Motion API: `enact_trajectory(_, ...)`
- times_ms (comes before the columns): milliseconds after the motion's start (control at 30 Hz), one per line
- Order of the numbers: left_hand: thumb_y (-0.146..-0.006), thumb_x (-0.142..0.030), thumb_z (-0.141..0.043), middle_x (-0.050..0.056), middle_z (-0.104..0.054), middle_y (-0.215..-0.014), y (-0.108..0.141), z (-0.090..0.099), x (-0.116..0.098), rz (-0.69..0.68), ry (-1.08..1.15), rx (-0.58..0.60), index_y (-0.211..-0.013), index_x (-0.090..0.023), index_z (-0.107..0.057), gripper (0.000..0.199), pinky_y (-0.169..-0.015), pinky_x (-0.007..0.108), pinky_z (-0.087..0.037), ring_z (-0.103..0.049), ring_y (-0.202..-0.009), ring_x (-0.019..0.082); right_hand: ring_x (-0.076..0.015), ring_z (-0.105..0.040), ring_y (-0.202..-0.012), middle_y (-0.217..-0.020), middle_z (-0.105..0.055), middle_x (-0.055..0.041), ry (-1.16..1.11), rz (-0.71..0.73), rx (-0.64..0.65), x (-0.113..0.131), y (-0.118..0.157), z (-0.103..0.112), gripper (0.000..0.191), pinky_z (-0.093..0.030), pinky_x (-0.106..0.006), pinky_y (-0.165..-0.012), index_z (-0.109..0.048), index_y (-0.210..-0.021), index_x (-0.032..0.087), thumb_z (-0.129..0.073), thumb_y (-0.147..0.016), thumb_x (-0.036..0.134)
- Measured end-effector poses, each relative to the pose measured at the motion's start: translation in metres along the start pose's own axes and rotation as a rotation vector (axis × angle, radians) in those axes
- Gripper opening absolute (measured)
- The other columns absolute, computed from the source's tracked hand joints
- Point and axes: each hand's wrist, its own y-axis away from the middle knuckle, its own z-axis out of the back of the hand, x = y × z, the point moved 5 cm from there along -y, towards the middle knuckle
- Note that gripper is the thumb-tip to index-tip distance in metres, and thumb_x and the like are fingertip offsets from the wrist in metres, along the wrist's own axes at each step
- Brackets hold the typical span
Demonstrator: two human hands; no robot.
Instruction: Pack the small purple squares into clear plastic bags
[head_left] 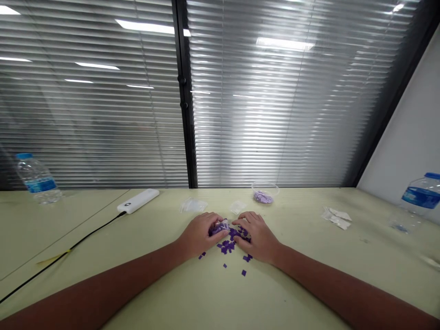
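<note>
A small heap of purple square pieces (227,246) lies on the pale yellow-green table (254,302), with a few strays nearer to me. At the left of the heap, my left hand (198,233) is closed around a clear plastic bag (220,226) with purple pieces in it. My right hand (258,238) rests at the heap's right side, fingers curved and thumb apart, touching or just over the pieces. Nothing shows gripped in it. Its palm side is hidden.
Behind my hands lie clear plastic bags (194,205) and a round clear tub (264,195) holding light purple pieces. A white power bank (138,201) with a black cable is at left. Water bottles (40,181) stand on both sides; crumpled white tissue (337,217) lies right.
</note>
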Motion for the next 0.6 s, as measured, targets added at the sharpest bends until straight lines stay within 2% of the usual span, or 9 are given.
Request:
enact_trajectory(133, -0.094, -0.060, -0.058, 0.006, -0.072, -0.101, 0.0002, -0.0007, -0.0003, -0.013, 0.003, -0.003, -0.107, -0.023, -0.068, 0.041, -0.075, 0.034, -0.047, -0.063, -0.090, 0.024, -0.0258, -0.056, -0.105, -0.110, -0.063, -0.0071, -0.009, 0.001, 0.037, -0.0023, 0.0003, -0.0025, 0.021, -0.043, -0.044, -0.094, -0.068, -0.112, 0.025, -0.069, -0.092, 0.031)
enact_trajectory(300, -0.092, -0.054, -0.063, 0.004, -0.071, -0.099, 0.0002, -0.0005, -0.0003, -0.028, -0.001, -0.007, -0.106, -0.024, -0.068, 0.033, -0.077, 0.034, -0.046, -0.063, -0.089, 0.023, -0.0216, -0.055, -0.092, -0.092, -0.064, -0.0032, 0.023, 0.012, 0.050, -0.0009, -0.0008, -0.0026, 0.004, -0.039, -0.037, -0.084, -0.066, -0.093, 0.022, -0.068, -0.092, 0.025)
enact_trajectory(467, -0.092, -0.053, -0.064, 0.003, -0.071, -0.098, -0.0002, -0.0001, -0.0020, -0.045, -0.003, 0.009, -0.108, -0.024, -0.068, 0.033, -0.077, 0.033, -0.045, -0.063, -0.089, 0.023, -0.0180, -0.053, -0.081, -0.078, -0.062, -0.0002, 0.010, 0.056, 0.073, 0.0020, -0.0020, -0.0040, 0.010, -0.034, -0.033, -0.077, -0.062, -0.085, 0.020, -0.064, -0.094, 0.020)
enact_trajectory(600, -0.092, -0.050, -0.066, 0.003, -0.071, -0.099, -0.0004, -0.0005, -0.0033, -0.067, 0.002, 0.026, -0.107, -0.024, -0.068, 0.030, -0.077, 0.033, -0.045, -0.062, -0.089, 0.022, -0.0173, -0.052, -0.079, -0.076, -0.062, -0.0001, -0.001, 0.079, 0.062, 0.0034, -0.0021, -0.0034, 0.012, -0.034, -0.032, -0.076, -0.062, -0.083, 0.020, -0.063, -0.095, 0.019)
